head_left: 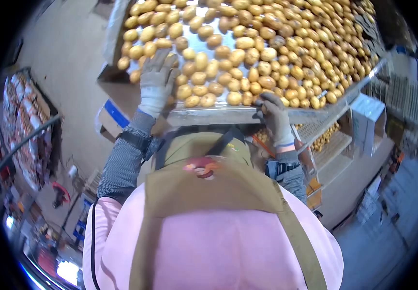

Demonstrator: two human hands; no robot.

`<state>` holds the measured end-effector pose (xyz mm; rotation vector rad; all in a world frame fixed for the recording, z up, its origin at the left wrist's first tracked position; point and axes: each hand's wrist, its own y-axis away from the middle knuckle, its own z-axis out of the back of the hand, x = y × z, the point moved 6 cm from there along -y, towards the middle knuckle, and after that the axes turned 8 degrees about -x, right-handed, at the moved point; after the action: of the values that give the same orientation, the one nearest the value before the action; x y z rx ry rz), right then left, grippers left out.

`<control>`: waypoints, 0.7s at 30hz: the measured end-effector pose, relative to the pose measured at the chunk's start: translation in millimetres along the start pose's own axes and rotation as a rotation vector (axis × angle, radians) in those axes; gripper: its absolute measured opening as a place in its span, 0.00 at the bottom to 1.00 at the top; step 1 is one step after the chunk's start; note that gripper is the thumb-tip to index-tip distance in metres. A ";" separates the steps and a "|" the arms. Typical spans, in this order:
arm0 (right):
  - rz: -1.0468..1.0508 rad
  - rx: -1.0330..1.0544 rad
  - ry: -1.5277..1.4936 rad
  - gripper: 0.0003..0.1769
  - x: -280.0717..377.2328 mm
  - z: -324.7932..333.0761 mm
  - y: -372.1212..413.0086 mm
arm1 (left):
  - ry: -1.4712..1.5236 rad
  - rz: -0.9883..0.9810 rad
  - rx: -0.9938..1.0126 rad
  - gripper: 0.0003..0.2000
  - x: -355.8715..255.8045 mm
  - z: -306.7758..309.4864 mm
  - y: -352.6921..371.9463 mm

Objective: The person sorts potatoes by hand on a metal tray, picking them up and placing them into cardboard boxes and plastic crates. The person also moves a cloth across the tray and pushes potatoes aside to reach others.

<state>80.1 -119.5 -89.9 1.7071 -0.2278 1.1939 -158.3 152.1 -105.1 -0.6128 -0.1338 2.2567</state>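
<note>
Apron (pixel 204 193) nearest; right hand (pixel 273 113) curled at the counter's (pixel 209 116) near rim, holding anything or not I cannot tell; left hand (pixel 156 79) flat, released, atop yellow fruit (pixel 247 58) covering the counter, little cleared.

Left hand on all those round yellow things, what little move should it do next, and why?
The left hand lies flat and open on the round yellow produce, gripping nothing, while the right hand is curled at the table's front rim. So the left hand should probably close around one piece beneath it.
</note>
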 end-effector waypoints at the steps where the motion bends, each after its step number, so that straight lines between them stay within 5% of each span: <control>1: -0.088 -0.029 -0.150 0.17 -10.3 21.5 8.3 | -0.020 -0.078 0.019 0.25 -14.9 -11.6 -9.9; 2: -0.168 -0.059 -0.300 0.16 -22.9 47.2 15.3 | -0.034 -0.156 0.035 0.25 -31.8 -25.0 -17.9; 4: 0.298 -0.337 0.485 0.12 -43.9 122.9 29.9 | -0.085 -0.127 0.072 0.27 -27.4 -54.1 -27.0; 6: 0.182 -0.693 0.217 0.13 -56.9 185.8 66.4 | -0.093 -0.122 0.069 0.28 -17.4 -63.8 -39.7; 7: -0.008 -0.832 -0.158 0.16 -72.0 215.8 89.9 | -0.090 -0.139 0.041 0.28 -14.2 -66.7 -41.8; 9: -0.126 -0.876 -0.513 0.18 -146.7 327.0 114.1 | -0.270 -0.145 0.178 0.27 -29.3 -64.1 -42.1; 12: -0.098 -0.870 -0.375 0.25 -178.7 395.9 124.3 | -0.261 -0.297 0.457 0.27 -74.6 -62.7 -13.7; 14: -0.027 -0.940 -0.188 0.27 -152.3 397.5 108.9 | -0.148 -0.384 0.444 0.28 -97.2 -42.2 9.9; 16: 0.194 -0.962 0.338 0.31 -65.6 305.5 75.7 | -0.074 -0.365 0.393 0.27 -96.4 -35.8 30.2; 19: 0.777 -0.608 0.974 0.36 27.8 121.5 13.3 | -0.080 -0.326 0.323 0.26 -74.6 -34.7 50.2; 21: 0.829 -0.411 1.077 0.46 52.9 45.6 -40.9 | -0.013 -0.314 0.259 0.25 -63.6 -28.5 56.6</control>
<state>159.3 -117.0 -73.8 0.4136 -0.4774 2.2972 -145.6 64.7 -121.4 -0.4066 0.0537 1.9337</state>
